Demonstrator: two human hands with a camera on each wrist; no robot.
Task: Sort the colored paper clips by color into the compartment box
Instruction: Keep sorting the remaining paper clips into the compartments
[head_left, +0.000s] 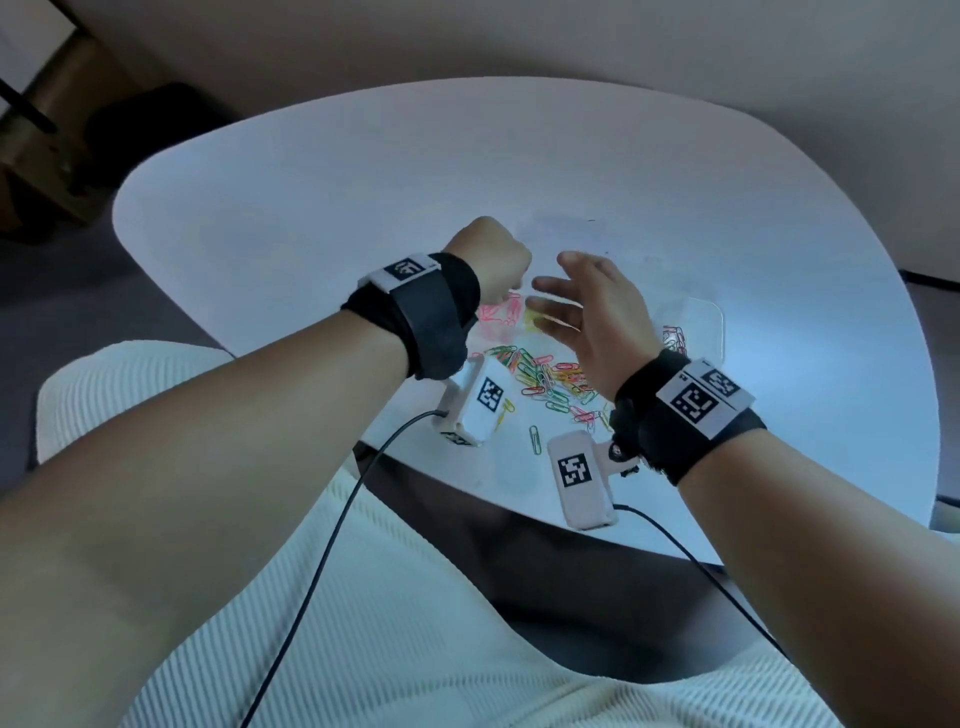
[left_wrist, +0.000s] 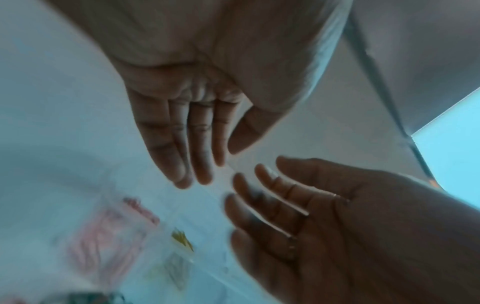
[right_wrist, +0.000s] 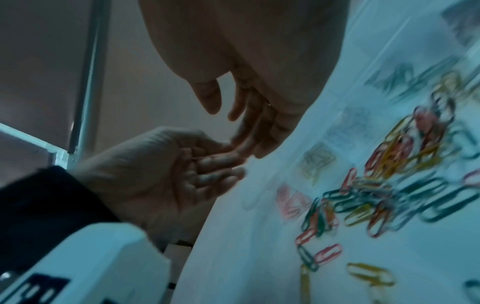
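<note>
A clear compartment box (head_left: 712, 315) lies on the white table (head_left: 311, 218). It holds pink clips (head_left: 497, 313) on the left, yellow clips (head_left: 532, 318) beside them, and more pink ones (head_left: 674, 339) at its right end. A mixed pile of coloured paper clips (head_left: 550, 385) lies in front of the box. My left hand (head_left: 493, 260) hovers over the pink compartment; the left wrist view shows its fingers (left_wrist: 182, 144) straight and holding nothing. My right hand (head_left: 584, 306) hovers beside it over the box, fingers spread and empty. The two hands' fingertips nearly meet (right_wrist: 241, 152).
A few stray clips (head_left: 534, 439) lie between the pile and the table's near edge (head_left: 467, 499). Wrist camera units (head_left: 581, 478) with black cables hang below both arms. My lap in white ribbed cloth (head_left: 363, 623) is under the near edge. Dark furniture (head_left: 47, 130) stands at the far left.
</note>
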